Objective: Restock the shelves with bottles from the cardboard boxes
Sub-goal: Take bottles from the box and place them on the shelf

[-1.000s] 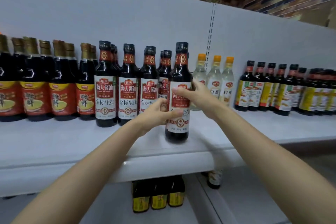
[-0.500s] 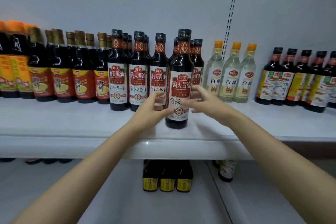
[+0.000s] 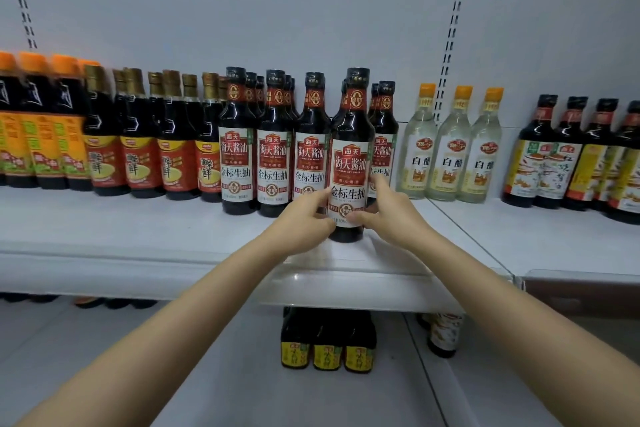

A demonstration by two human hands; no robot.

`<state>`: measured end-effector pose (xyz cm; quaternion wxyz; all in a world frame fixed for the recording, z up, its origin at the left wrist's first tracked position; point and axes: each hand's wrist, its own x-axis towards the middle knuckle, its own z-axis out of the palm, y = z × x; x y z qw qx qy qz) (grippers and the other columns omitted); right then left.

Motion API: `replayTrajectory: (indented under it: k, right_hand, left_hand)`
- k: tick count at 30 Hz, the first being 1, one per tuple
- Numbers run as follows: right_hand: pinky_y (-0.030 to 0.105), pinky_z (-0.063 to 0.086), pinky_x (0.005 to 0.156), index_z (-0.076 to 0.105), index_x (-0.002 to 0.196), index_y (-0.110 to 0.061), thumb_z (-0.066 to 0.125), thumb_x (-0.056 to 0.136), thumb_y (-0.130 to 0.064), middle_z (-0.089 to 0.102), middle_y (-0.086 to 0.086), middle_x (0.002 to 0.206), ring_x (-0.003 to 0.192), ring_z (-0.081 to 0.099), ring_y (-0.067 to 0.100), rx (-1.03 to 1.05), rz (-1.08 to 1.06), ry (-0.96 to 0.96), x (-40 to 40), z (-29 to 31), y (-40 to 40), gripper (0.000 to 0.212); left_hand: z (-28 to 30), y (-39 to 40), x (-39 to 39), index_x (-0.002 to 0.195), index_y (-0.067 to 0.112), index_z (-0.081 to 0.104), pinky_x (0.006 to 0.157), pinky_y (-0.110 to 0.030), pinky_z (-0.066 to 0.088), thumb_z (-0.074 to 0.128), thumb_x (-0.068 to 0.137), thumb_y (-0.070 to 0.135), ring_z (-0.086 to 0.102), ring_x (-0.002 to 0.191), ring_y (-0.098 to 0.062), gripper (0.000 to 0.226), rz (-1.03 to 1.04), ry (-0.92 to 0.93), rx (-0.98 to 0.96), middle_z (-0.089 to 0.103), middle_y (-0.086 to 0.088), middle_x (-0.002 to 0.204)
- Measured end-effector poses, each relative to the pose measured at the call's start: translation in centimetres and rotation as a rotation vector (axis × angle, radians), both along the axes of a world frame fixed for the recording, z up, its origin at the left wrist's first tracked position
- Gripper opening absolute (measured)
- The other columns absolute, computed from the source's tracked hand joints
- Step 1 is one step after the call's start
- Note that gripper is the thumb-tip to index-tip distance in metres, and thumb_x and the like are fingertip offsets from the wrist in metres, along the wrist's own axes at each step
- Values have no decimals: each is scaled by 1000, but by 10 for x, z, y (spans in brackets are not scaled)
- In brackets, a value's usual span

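Note:
A dark soy sauce bottle (image 3: 350,149) with a red and white label stands upright on the white shelf (image 3: 138,239), a little in front of a row of like bottles (image 3: 273,146). My left hand (image 3: 304,218) holds its lower left side, thumb and fingers curled against the label. My right hand (image 3: 388,211) holds the lower right side, the index finger stretched up along the label and the thumb pressing the front. No cardboard box is in view.
Gold-capped red-label bottles (image 3: 138,146) and orange-capped ones (image 3: 38,135) fill the shelf's left. Clear white vinegar bottles (image 3: 450,149) and dark yellow-label bottles (image 3: 571,163) stand to the right. Small yellow-label bottles (image 3: 327,347) sit on the lower shelf.
The view has shifted left and closer. Both hands slid down to the bottle's lower label; the bottle stays upright in front of the row.

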<state>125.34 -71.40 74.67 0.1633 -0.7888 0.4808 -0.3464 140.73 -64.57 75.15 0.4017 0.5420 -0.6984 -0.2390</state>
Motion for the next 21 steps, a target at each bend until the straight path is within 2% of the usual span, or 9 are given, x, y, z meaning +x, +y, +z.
replayTrajectory:
  k: [3,7,9,10,14,16,19,21]
  right_hand:
    - [34,48,89,34,134,-17,71,85,-20,59,5,128,109,59,23,16,-38,17,2,1,-15,61]
    - [47,50,92,33,130,-15,70,85,-25,58,8,129,111,59,28,16,-104,115,10,5,-32,60]
    - [47,49,94,33,129,-13,70,85,-25,57,9,130,114,57,29,19,-132,139,14,7,-38,58]
    - [47,48,94,34,128,-12,70,86,-25,57,9,129,114,57,29,20,-143,151,15,8,-40,57]
    - [46,47,94,33,129,-10,66,88,-24,57,12,126,111,56,31,26,-171,171,22,8,-48,54]
    - [46,47,93,33,129,-9,66,89,-25,57,13,125,111,57,31,24,-182,177,24,7,-51,54]
    - [47,47,93,33,127,-9,65,89,-27,57,13,125,110,57,31,32,-190,187,24,8,-54,53]
    - [47,47,93,33,126,-8,65,90,-27,57,13,124,110,57,31,36,-192,195,25,9,-56,53]
  left_hand:
    - [6,-14,-2,144,12,34,88,-21,40,45,93,1,49,118,-16,54,25,-39,34,50,-3,136]
    - [8,-34,-4,135,8,42,81,-22,38,42,92,0,48,107,-15,44,31,-104,76,52,-6,132]
    - [8,-44,-3,130,7,48,77,-22,41,40,91,-1,52,108,-19,41,39,-120,83,56,-8,128]
    - [8,-47,-3,130,7,49,80,-23,43,39,91,-2,53,111,-21,41,47,-131,85,57,-8,127]
    - [4,-60,1,143,10,39,102,-38,43,39,89,-1,50,120,-25,54,35,-144,118,54,-9,132]
    - [4,-65,1,144,10,36,102,-40,44,39,91,0,51,118,-28,55,36,-119,132,54,-10,131]
    - [7,-68,-1,136,11,45,99,-44,42,39,91,-1,50,118,-38,47,34,-82,145,57,-17,124]
    - [9,-67,-3,135,11,46,99,-45,42,39,91,-1,48,120,-40,46,43,-75,146,56,-20,126]
